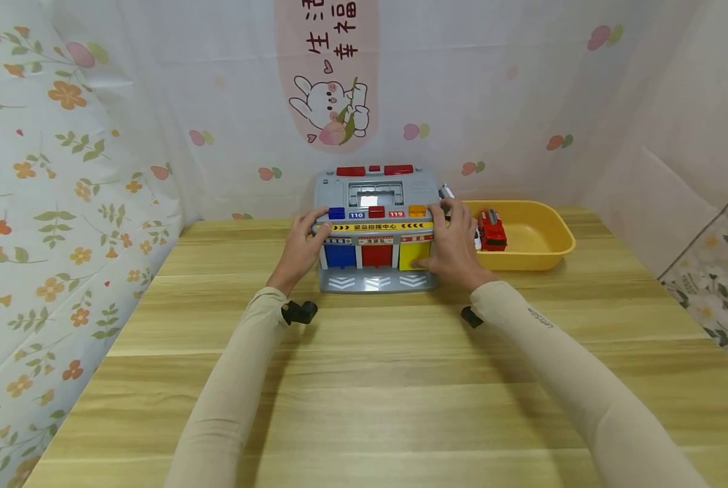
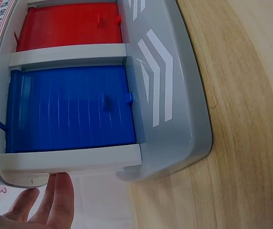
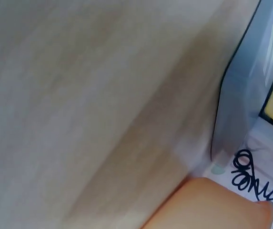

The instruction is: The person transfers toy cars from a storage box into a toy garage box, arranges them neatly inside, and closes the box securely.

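Toy garage [image 1: 376, 230] — three doors [image 1: 377, 255], my left hand [image 1: 299, 249] and right hand [image 1: 455, 245] part-closed, gripping it from either side

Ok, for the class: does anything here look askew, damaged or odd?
The white cartoon rabbit on the pale fabric backdrop lies sideways, ears leftward, as if hung rotated. The grey plastic toy garage shows no visible damage.

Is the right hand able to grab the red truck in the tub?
Probably yes: the right hand is beside the yellow tub, and nothing seems to cover the red truck. The hand must first leave the toy station.
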The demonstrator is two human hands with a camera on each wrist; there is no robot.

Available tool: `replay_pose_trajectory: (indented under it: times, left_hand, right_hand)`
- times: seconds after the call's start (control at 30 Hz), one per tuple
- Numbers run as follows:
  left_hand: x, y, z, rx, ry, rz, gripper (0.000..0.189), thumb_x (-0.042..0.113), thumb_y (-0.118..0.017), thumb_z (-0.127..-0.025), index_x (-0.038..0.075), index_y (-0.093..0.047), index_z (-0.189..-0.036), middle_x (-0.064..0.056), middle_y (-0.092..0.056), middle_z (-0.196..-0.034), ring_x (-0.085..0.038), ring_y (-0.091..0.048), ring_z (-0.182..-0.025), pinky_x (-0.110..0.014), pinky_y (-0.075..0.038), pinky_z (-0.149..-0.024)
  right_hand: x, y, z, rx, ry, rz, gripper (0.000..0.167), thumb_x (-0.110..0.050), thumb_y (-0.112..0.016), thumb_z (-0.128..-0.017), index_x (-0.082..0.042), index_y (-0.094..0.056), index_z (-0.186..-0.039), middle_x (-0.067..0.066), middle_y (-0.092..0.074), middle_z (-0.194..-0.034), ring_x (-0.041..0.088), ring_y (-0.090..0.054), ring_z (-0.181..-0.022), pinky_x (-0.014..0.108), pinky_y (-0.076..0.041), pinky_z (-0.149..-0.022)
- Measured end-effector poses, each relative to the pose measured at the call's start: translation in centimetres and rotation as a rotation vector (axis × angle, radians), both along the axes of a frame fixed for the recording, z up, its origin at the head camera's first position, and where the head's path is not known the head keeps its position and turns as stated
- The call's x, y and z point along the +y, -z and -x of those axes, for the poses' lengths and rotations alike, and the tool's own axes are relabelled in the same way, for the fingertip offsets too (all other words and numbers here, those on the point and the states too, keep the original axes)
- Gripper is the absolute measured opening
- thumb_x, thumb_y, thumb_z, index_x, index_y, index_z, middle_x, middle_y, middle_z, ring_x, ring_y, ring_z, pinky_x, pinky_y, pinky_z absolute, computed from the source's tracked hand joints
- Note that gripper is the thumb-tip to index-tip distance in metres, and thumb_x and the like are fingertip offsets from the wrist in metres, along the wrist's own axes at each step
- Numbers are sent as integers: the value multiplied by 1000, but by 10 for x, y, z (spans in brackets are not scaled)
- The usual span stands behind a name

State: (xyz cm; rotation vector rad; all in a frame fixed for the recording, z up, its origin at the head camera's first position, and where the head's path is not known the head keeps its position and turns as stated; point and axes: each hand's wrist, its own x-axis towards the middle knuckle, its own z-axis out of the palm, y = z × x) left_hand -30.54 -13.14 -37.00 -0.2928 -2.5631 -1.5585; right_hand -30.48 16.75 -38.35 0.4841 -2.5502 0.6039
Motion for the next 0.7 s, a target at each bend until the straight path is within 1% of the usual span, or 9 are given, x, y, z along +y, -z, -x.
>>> replay_pose_trajectory:
  times: [0.17, 0.37, 0.43, 0.5, 0.6, 0.7]
  left_hand:
    - [-1, 0, 1, 8, -6, -1, 48, 37, -47, -105, 21, -46, -150, -16, -33, -155, -26, -42, -115, -43, -39, -96]
    - [1, -4, 1, -3, -9, 4, 48, 37, -47, -105, 21, -46, -150, -16, -31, -156, -29, -42, -119, -46, -41, -101]
    - [2, -6, 1, -4, -7, 11, 48, 38, -47, -104, 21, -46, -150, -16, -31, -156, -29, -42, -120, -47, -41, -102]
    - [2, -6, 1, 0, -2, 17, 49, 37, -47, -104, 21, -45, -150, -16, -32, -156, -29, -42, -121, -48, -41, -103]
    - [1, -5, 1, 3, 2, 32, 49, 38, -47, -104, 20, -45, -150, -15, -33, -156, -29, -42, -121, -48, -42, -103]
    - [-1, -4, -1, -2, -2, 42, 50, 40, -47, -104, 21, -45, -150, -14, -33, -156, -30, -43, -122, -50, -42, -104]
  right_hand:
    - [-4, 1, 1, 40, 48, -30, 95, -30, -95, -66, -5, -42, -141, 24, -29, -149, 43, -23, -139, 59, -24, -111]
    - [-6, 2, 3, 121, 89, -46, 92, -32, -93, -68, -4, -42, -139, 25, -28, -151, 42, -24, -140, 59, -24, -112]
    - [-6, 2, 3, 124, 95, -51, 92, -32, -93, -68, -4, -42, -139, 25, -29, -150, 42, -24, -140, 58, -26, -112]
    - [-6, 2, 3, 110, 97, -59, 92, -32, -93, -68, -4, -42, -139, 24, -29, -150, 42, -24, -140, 59, -27, -111]
    - [-5, 2, 1, 83, 98, -76, 94, -32, -94, -67, -4, -42, -140, 24, -30, -150, 42, -24, -140, 60, -29, -110]
    - [-3, 2, 0, 76, 92, -109, 96, -32, -94, -66, -3, -41, -141, 24, -31, -151, 41, -24, -141, 60, -32, -109]
